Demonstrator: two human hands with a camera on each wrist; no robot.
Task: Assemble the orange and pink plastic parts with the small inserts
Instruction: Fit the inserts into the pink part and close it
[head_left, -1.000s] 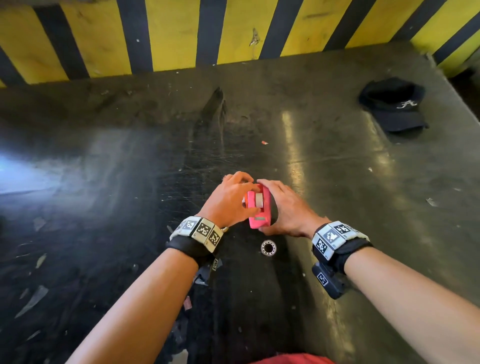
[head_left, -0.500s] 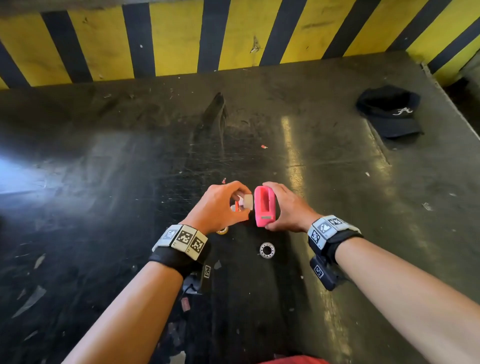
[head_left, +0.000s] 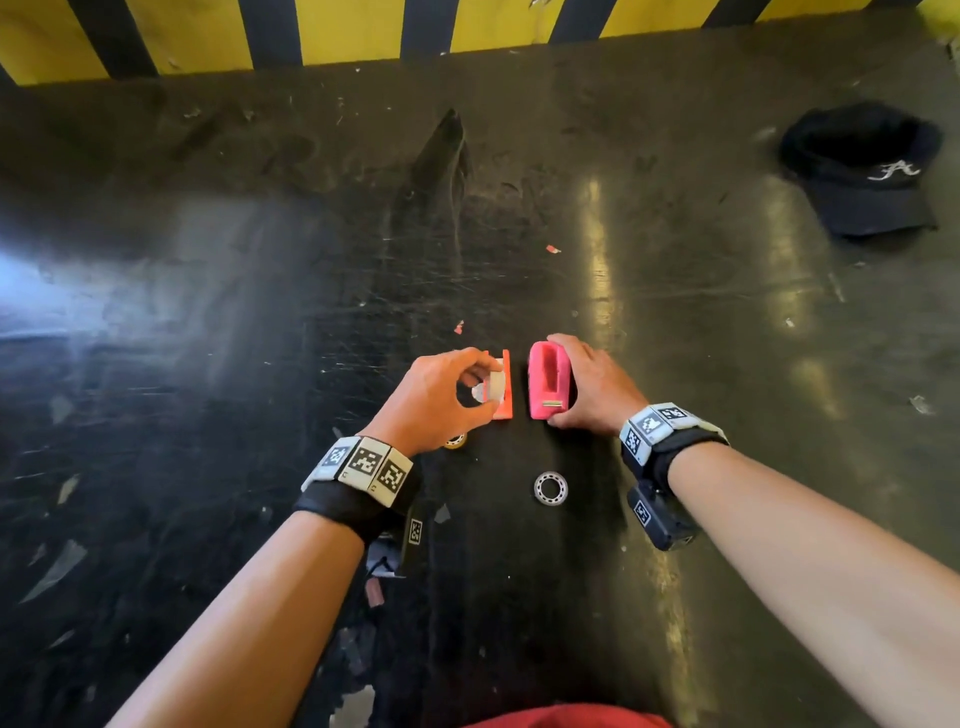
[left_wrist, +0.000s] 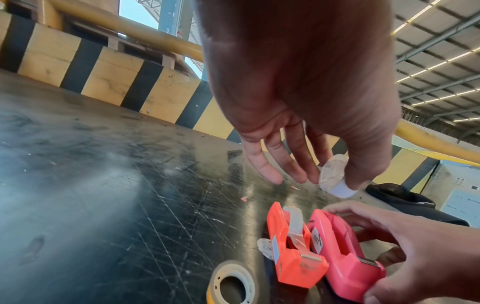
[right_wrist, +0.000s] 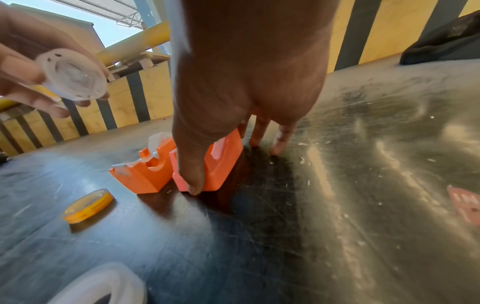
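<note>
An orange tape dispenser (head_left: 505, 387) and a pink tape dispenser (head_left: 545, 384) stand side by side on the dark table, a small gap apart. My left hand (head_left: 480, 391) pinches a small white round insert (left_wrist: 333, 179) between thumb and fingers, a little above the orange dispenser (left_wrist: 293, 261). A strip of clear tape lies in the orange one's slot. My right hand (head_left: 571, 384) grips the pink dispenser (right_wrist: 223, 158) end to end, thumb on its near end, fingers at its far end. Its cavity looks hollow.
A white ring (head_left: 550, 487) lies on the table just in front of the dispensers, and a yellow tape roll (right_wrist: 88, 202) sits by my left wrist. A black cap (head_left: 862, 171) lies far right. A yellow and black striped wall (head_left: 337, 26) closes the back.
The white insert was in the pink dispenser, held up by both hands. My left hand drew it out leftward; the pink dispenser now stands on the table beside the orange one.
</note>
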